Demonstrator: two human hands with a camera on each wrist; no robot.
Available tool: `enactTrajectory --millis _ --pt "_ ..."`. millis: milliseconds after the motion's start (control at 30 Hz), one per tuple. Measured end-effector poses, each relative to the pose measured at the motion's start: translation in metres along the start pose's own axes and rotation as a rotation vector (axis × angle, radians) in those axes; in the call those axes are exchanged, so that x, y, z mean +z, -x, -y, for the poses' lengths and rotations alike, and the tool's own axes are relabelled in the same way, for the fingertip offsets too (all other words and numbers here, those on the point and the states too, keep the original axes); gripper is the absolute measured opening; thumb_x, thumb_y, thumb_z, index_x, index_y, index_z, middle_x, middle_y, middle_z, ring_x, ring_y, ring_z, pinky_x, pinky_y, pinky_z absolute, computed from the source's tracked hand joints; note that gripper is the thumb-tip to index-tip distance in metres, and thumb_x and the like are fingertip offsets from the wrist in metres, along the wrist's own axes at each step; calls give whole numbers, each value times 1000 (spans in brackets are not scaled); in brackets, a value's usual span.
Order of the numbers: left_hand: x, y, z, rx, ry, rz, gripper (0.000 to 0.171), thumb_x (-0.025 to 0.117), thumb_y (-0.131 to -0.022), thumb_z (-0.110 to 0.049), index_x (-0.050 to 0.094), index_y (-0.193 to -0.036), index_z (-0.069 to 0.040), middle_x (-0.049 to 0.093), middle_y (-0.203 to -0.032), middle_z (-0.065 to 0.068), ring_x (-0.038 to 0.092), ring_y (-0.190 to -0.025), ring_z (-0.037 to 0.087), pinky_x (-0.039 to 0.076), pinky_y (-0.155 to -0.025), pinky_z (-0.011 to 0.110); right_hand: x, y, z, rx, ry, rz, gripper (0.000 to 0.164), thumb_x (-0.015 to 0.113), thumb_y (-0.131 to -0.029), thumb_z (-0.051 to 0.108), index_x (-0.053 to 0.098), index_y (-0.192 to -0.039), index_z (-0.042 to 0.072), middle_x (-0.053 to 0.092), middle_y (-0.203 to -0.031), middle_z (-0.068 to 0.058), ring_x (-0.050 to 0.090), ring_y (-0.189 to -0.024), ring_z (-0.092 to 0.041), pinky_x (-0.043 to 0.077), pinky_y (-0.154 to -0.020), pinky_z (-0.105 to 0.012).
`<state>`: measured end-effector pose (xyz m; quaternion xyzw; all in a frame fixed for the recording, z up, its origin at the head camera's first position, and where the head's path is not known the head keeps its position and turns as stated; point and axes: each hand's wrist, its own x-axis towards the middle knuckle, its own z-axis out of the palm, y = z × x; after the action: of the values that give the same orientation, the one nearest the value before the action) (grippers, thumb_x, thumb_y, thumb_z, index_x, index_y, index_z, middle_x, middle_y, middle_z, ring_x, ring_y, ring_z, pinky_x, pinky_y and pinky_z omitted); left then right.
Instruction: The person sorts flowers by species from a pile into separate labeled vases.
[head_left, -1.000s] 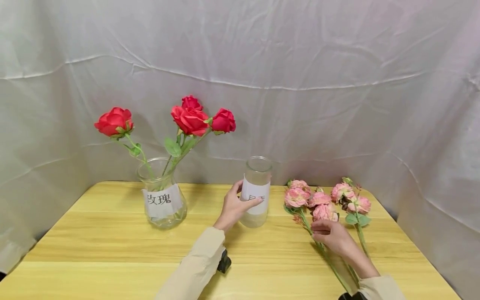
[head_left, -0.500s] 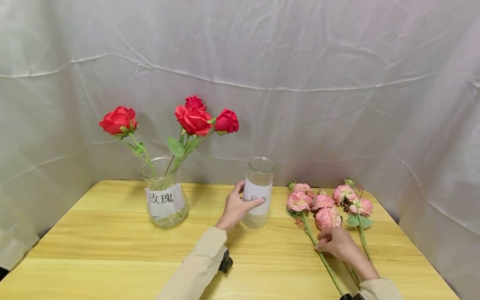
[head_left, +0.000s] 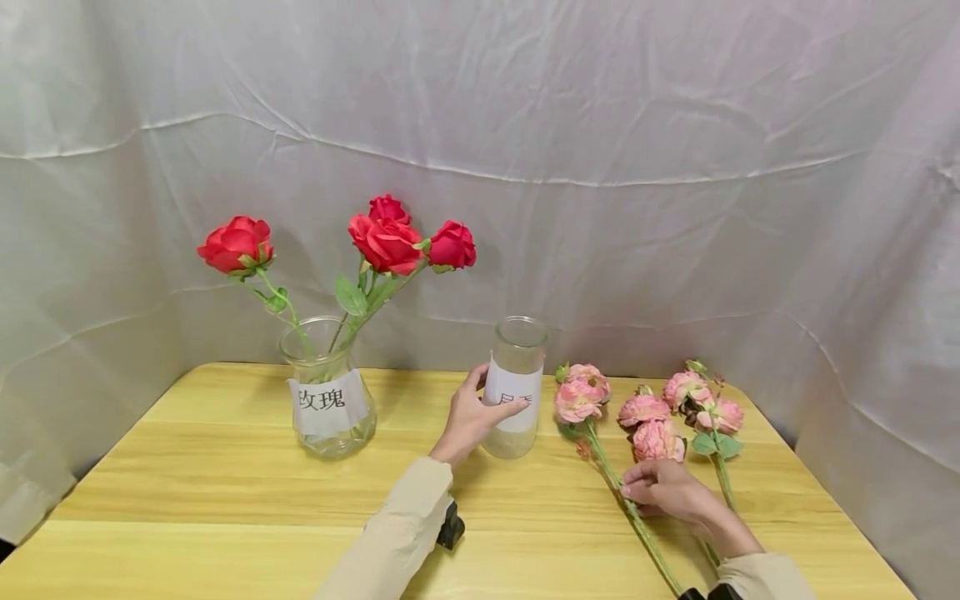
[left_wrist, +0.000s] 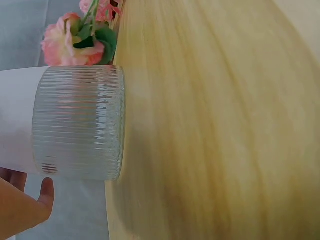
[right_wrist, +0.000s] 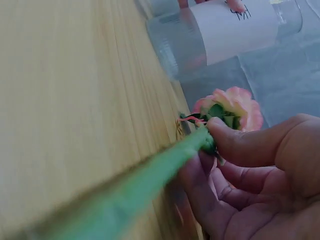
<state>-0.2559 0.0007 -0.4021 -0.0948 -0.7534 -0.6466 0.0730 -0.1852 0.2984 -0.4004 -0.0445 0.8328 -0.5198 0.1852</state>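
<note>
My left hand (head_left: pixel 476 417) holds the straight ribbed glass vase (head_left: pixel 517 442) from its left side, thumb across the white paper label. In the left wrist view the vase's base (left_wrist: pixel 80 122) stands upright on the table, with part of the hand (left_wrist: pixel 22 207) beside it. Between thumb and fingers my right hand (head_left: pixel 671 493) pinches the green stem (head_left: pixel 648 542) of a pink flower (head_left: pixel 581 396); the right wrist view shows this stem (right_wrist: pixel 130 195) running out of the pinch. Other pink flowers (head_left: pixel 656 437) lie to its right, their stems partly hidden by the hand and arm.
A flared glass vase (head_left: pixel 333 442) with a written label stands at left, holding several red roses (head_left: pixel 386 242). Another pink flower (head_left: pixel 720 412) lies at the right of the wooden table (head_left: pixel 247 500). Grey cloth (head_left: pixel 600 100) hangs behind and at both sides.
The right hand has closed on the stem of the leftmost pink flower and shifted it left, away from the other pink flowers. The left hand stays at the vase.
</note>
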Motion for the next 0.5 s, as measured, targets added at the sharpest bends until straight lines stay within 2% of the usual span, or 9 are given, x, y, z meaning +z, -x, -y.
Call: enactTrajectory --millis 100,333,500 --pt "0 0 0 4 -2 -2 75 84 -75 -25 47 -138 -8 54 -130 13 50 -117 29 42 -97 48 2 0 2 -8 -55 14 21 57 -93 -1 53 -107 -16 60 -93 -9 59 -82 -15 55 -73 -32" --pt "0 -1 0 4 10 11 75 84 -75 -26 47 -138 -9 54 -130 12 50 -118 29 42 -97 47 6 1 7 -99 -204 66 15 57 -93 -1 55 -105 -11 60 -88 -1 59 -79 -8 53 -72 -25" --pt "-1 0 1 1 16 16 76 84 -75 -26 46 -139 -9 53 -131 12 49 -118 29 41 -98 47 9 2 13 -126 -262 46 14 59 -93 0 56 -105 -7 61 -90 -1 61 -80 -9 54 -75 -26"
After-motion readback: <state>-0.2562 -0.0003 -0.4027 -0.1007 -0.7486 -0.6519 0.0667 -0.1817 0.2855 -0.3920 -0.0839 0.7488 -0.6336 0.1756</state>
